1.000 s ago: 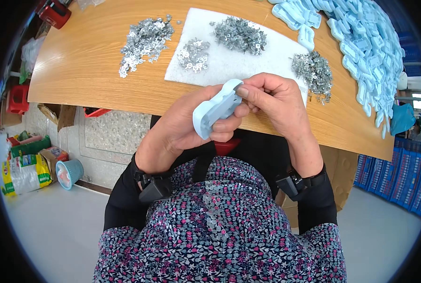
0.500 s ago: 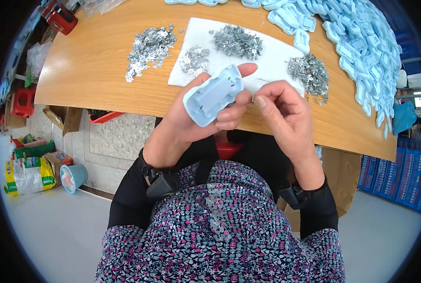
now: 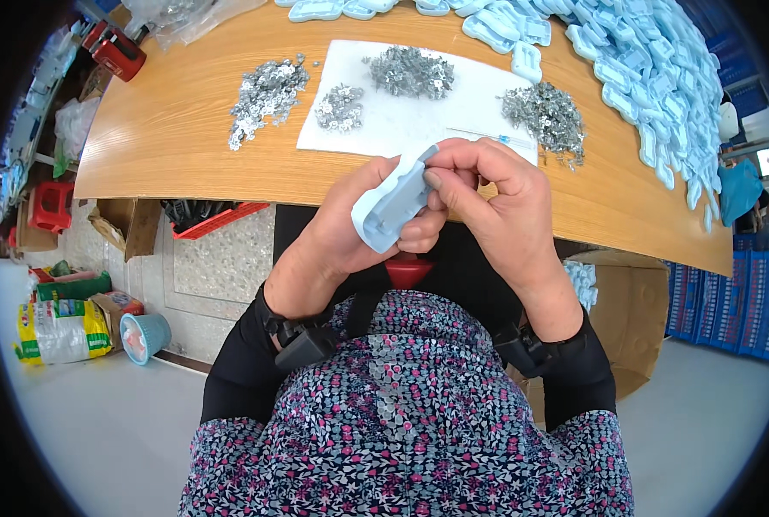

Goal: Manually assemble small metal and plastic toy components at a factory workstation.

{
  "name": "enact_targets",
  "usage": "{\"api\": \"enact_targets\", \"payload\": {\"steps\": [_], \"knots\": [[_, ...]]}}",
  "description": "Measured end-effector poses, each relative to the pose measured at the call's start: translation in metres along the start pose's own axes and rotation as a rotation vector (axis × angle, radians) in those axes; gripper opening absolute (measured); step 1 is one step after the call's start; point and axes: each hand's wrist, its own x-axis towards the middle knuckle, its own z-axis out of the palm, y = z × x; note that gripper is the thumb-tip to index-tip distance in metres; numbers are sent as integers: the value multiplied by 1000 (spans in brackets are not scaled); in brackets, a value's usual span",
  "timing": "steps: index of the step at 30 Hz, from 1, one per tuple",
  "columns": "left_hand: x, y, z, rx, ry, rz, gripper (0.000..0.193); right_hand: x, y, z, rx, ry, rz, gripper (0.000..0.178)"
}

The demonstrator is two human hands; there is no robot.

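Note:
My left hand [image 3: 328, 215] is closed around a light blue plastic shell [image 3: 390, 208], a wavy-edged hollow casing tilted on its side above the table's near edge. Its hollow faces my right hand [image 3: 513, 194]. The thumb and fingers of that hand are pinched together inside the shell's upper end; whatever they hold is hidden. Just beyond, a thin tool with a blue part [image 3: 507, 140] lies on a white foam sheet [image 3: 384, 138]. Small metal pieces are heaped on the sheet in a middle pile [image 3: 412, 72], a smaller pile [image 3: 339, 109] and a right pile [image 3: 546, 122].
Another metal heap [image 3: 268, 96] lies on the wooden table [image 3: 177, 129] to the left. Many blue shells [image 3: 651, 95] are piled along the far right. A red device [image 3: 115, 53] stands at the far left corner. Below right is a cardboard box [image 3: 625, 319].
My right hand has come left onto the shell's upper end, its fingers now inside it. The shell has turned more onto its side. The whole view has shifted slightly.

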Motion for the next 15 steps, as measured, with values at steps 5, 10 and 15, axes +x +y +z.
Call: {"api": "enact_targets", "payload": {"steps": [5,10,15], "knots": [[0,-12,-4,-44,-93,10,56,-11,6,0,133,-7,102,15],[3,-17,1,-249,-82,-10,57,-23,8,-15,342,51,154,14],[14,-21,-9,-250,-152,-57,63,-36,27,-30,327,14,61,14]]}}
